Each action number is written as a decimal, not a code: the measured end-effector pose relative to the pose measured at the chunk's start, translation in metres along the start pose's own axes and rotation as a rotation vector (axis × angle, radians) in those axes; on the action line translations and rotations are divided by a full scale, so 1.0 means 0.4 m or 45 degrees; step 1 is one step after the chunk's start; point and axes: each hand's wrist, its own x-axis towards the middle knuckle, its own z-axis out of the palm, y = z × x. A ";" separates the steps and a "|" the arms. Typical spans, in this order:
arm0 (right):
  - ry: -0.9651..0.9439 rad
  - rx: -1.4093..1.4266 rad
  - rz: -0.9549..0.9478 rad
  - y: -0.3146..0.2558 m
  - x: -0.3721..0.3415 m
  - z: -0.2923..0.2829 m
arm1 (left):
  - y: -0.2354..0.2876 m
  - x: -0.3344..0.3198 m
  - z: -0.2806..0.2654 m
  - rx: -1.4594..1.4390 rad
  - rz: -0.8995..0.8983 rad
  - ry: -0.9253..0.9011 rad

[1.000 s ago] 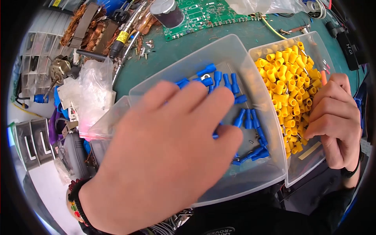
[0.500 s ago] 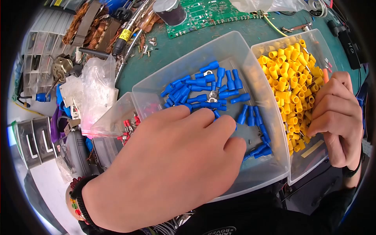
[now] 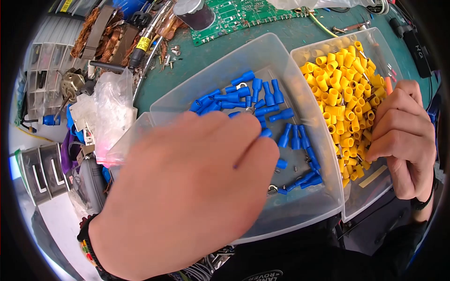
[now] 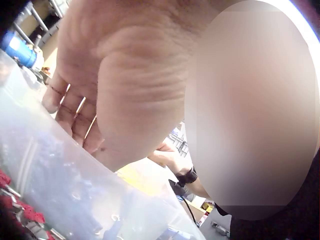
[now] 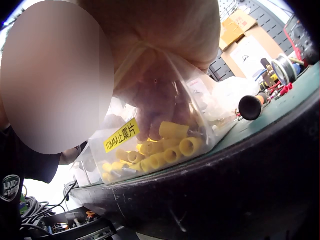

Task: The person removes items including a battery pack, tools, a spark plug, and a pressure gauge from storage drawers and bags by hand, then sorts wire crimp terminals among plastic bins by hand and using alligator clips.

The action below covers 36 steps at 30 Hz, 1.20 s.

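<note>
My left hand (image 3: 197, 196) hovers palm down over a clear plastic bin (image 3: 300, 213) that holds blue crimp terminals (image 3: 283, 114), some with metal rings. Its fingertips are hidden in the head view; the left wrist view shows the loosely hanging fingers (image 4: 75, 112) apart from each other. My right hand (image 3: 405, 136) rests at the right edge of a second clear bin (image 3: 370, 194) full of yellow crimp terminals (image 3: 335, 96). Through that bin's wall, the right wrist view shows its curled fingers down against the yellow terminals (image 5: 172, 131); I cannot tell whether they pinch one.
Red terminals (image 4: 25, 210) lie in a bin at the left. A plastic bag (image 3: 112, 107), a screwdriver-like tool (image 3: 140, 49), copper windings (image 3: 105, 35) and loose screws crowd the left back. Behind the bins are a dark pot (image 3: 194, 14) and a green circuit board (image 3: 248, 14).
My left hand goes toward the near side of the blue bin, then slightly left, uncovering blue terminals and a ring end at the bin's front. The right hand stays in place.
</note>
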 end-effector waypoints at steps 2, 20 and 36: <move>0.001 0.030 0.002 0.000 -0.001 -0.002 | 0.002 0.007 -0.020 0.075 -0.060 0.052; 0.068 -0.048 -0.096 0.039 -0.008 0.012 | -0.035 0.025 -0.067 0.189 -0.115 -0.137; -0.026 0.015 -0.087 0.022 -0.018 0.002 | -0.042 -0.004 -0.080 -0.391 -0.130 -0.073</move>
